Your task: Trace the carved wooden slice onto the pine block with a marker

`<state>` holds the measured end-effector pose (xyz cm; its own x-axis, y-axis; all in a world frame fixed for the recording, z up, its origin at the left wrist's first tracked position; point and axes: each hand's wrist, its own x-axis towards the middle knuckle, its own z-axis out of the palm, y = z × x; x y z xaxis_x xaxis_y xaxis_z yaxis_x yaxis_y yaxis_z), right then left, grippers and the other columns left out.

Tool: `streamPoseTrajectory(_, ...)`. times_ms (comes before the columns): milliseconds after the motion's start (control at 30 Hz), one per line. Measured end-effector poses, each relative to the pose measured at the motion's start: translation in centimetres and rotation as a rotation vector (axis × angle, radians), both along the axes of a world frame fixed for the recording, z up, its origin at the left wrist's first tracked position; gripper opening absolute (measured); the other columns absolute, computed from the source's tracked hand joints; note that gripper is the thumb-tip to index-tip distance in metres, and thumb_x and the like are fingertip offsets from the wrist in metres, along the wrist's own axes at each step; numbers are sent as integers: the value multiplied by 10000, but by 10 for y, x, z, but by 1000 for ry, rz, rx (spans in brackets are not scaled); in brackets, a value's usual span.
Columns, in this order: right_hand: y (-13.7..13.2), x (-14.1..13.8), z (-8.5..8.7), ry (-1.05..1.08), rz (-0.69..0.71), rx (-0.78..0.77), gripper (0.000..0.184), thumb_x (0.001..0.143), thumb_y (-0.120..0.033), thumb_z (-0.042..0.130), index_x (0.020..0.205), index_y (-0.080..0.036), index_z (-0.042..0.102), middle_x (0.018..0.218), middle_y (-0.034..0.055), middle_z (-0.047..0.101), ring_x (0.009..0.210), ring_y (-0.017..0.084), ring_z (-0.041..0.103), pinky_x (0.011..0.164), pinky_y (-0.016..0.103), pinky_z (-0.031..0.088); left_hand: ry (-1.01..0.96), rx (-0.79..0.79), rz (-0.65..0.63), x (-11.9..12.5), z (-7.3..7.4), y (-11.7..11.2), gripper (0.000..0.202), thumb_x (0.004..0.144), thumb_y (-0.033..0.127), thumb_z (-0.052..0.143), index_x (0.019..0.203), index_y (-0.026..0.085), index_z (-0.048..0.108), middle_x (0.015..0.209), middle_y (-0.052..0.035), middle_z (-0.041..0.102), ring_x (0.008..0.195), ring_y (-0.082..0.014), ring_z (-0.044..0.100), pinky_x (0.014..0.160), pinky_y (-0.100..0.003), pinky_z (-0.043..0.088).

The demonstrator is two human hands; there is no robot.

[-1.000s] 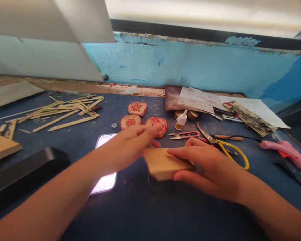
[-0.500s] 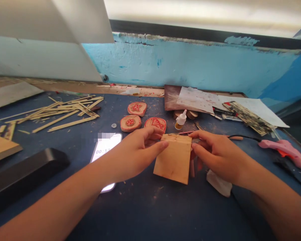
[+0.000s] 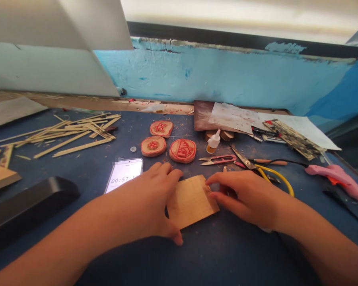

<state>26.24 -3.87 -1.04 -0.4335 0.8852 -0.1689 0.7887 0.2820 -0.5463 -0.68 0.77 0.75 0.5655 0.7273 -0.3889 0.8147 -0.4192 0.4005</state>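
Note:
A flat square piece of light wood (image 3: 191,200) lies on the dark blue table (image 3: 214,258) in front of me. My left hand (image 3: 150,202) grips its left edge, thumb below and fingers along the top. My right hand (image 3: 241,196) pinches its right edge with the fingertips. Just beyond the wood lie three round wooden discs with red carved patterns (image 3: 182,150). A lit phone showing a timer (image 3: 123,173) lies to the left of my left hand.
Bamboo sticks (image 3: 74,133) lie at the back left. A small glue bottle (image 3: 213,143), red thread snips (image 3: 217,159), yellow-handled scissors (image 3: 271,174), a pink glue gun (image 3: 337,178) and papers (image 3: 235,117) sit at the right. A black box (image 3: 26,208) is at the left.
The wood piece was held tilted up above the table; now it lies flat and lower, nearer me. Both hands came down with it and still hold its edges.

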Motion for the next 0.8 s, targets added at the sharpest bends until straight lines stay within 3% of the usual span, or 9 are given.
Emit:
streamPoseTrajectory(167,-3,-12,-9,54,58,75,466,1102,-390,552,1507,-193,669,1104,100,764,953,241,691,870,370,513,-73,-80,-10,2,-3,-3,765,658,450,921,1374,306,693,1461,-101,639,1152,-349,738,906,-416,613)
streamPoseTrajectory(267,-7,-19,-12,45,89,94,463,1114,-372,539,1507,-160,658,1123,129,744,994,269,686,878,399,518,-115,-100,-15,3,-5,-3,796,721,342,855,1479,323,613,1589,-83,562,1203,-317,741,934,-396,620)
streamPoseTrajectory(367,-10,-25,-10,44,164,91,334,1114,-351,557,1346,-200,744,1146,108,733,980,235,690,832,351,523,-146,-44,-36,3,-7,-1,742,759,340,859,1456,283,612,1599,-84,548,1345,-338,676,1046,-417,597)
streamPoseTrajectory(467,-11,-21,-3,53,277,76,219,1098,-382,613,1146,-297,810,1051,21,738,879,157,692,746,263,508,-139,-42,-51,3,-5,1,645,762,387,874,1361,269,667,1483,-72,607,1269,-338,698,954,-414,618)
streamPoseTrajectory(533,-8,-10,3,32,299,94,251,1096,-395,614,993,-296,819,959,-3,743,807,134,690,706,248,491,-122,-43,-49,4,-3,1,708,743,384,884,1404,280,653,1466,-66,611,1220,-331,711,923,-412,619)
streamPoseTrajectory(633,2,18,10,-74,161,208,352,1110,-341,536,908,-233,803,863,44,746,748,183,681,696,313,475,-93,-40,-61,4,-1,2,709,745,377,895,1405,289,653,1461,-61,616,1243,-337,701,979,-427,609)
streamPoseTrajectory(733,14,52,11,-204,-58,312,361,1119,-311,469,1185,-211,810,1083,126,812,908,280,749,795,395,529,-65,-32,-56,4,-2,3,729,754,462,900,1424,318,653,1522,-56,602,1276,-347,692,997,-445,615)
streamPoseTrajectory(800,19,70,8,-274,-132,314,363,1105,-339,499,1267,-217,801,1151,135,828,951,312,778,830,427,568,-52,-27,-59,4,-4,4,828,763,504,878,1525,338,598,1627,-62,538,1333,-352,668,1026,-454,617)
